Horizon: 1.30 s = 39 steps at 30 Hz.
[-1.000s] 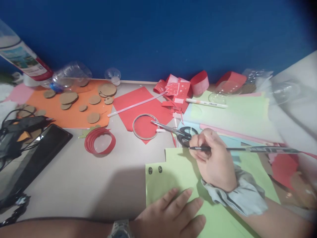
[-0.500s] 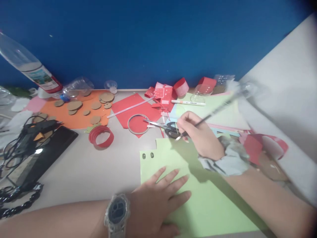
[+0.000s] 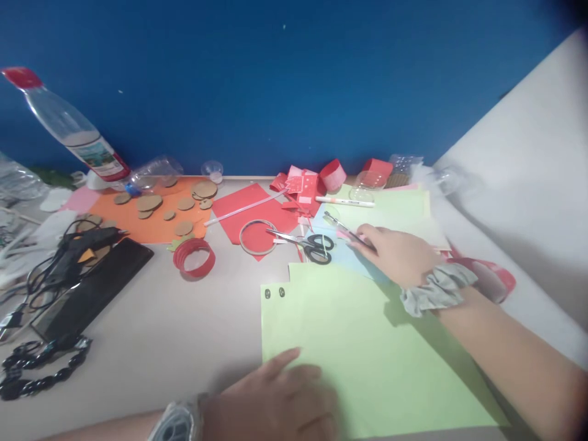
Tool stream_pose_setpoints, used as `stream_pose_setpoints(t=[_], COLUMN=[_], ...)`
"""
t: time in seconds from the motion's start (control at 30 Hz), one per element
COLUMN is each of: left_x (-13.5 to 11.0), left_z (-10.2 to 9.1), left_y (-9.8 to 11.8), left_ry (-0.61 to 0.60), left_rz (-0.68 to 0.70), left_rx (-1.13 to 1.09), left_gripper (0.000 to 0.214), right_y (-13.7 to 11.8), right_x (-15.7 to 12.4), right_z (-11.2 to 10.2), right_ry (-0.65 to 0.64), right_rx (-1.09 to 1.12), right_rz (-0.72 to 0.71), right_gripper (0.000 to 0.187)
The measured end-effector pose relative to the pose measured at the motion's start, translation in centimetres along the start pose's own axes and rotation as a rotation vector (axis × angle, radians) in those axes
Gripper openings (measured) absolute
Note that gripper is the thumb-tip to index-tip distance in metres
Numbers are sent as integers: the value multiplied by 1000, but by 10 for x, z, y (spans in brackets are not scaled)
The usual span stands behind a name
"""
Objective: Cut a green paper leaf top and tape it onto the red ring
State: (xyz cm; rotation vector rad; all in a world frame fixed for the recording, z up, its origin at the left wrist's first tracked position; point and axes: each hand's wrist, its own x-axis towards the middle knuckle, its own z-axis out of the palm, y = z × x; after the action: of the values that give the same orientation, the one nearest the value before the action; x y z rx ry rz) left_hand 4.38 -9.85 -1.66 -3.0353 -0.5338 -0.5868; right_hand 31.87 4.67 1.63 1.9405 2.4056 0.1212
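A light green paper sheet (image 3: 367,349) with two small black dots near its top left corner lies in front of me. My left hand (image 3: 280,401), with a wristwatch, rests on the sheet's near edge, fingers loosely spread. My right hand (image 3: 395,254), with a grey scrunchie on the wrist, lies low over the stacked coloured sheets (image 3: 399,208) beyond the green sheet. Its fingers close on the end of a thin black pen (image 3: 342,228), which points away to the left and lies almost flat on the papers. Black-handled scissors (image 3: 315,245) lie just left of the pen.
A white marker (image 3: 344,201), red paper scraps and rings (image 3: 193,257), a grey ring (image 3: 257,237) on red paper, and cardboard circles on an orange sheet (image 3: 151,226) are further back. A glue gun (image 3: 87,242), a dark flat device (image 3: 92,285), cables and a plastic bottle (image 3: 76,135) are at left.
My right hand has lowered the pen from a raised, upright hold to nearly flat on the coloured sheets and moved right. My left hand has slid back toward the sheet's near edge.
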Motion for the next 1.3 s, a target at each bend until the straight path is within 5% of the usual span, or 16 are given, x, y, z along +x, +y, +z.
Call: stream_pose_setpoints(t=[0.13,0.23,0.5,0.6,0.83,1.03,1.3], left_x=[-2,-1,-8,-7,5,6,10], left_z=[0,4,8,0,-15,-9,-13], left_y=[-9,-14,-20,-21,-49,-58,-61], left_ry=[-92,-203,-205,-137,85,-15,-52], left_rz=[-130,-91,-30,-207,-906,-958,-1013], left_rx=[-28,-58,-55,-246,-482,-427,-446], left_gripper=[22,37,44,36,31,61,75], right_y=[-18,-44,-72,-74,-60,-51,-54], right_x=[1,4,15,14,3,-2,-9], right_z=[-7,-11,-16,-19,-22,-18,-23], right_ry=[101,33,-65,-107,-147,-111,21], right_rx=[21,51,-55,-70,-65,11,56], right_rz=[-116,-276,-224,-221,-163,-215,-162], right_gripper=[24,26,10,10,13,20,14])
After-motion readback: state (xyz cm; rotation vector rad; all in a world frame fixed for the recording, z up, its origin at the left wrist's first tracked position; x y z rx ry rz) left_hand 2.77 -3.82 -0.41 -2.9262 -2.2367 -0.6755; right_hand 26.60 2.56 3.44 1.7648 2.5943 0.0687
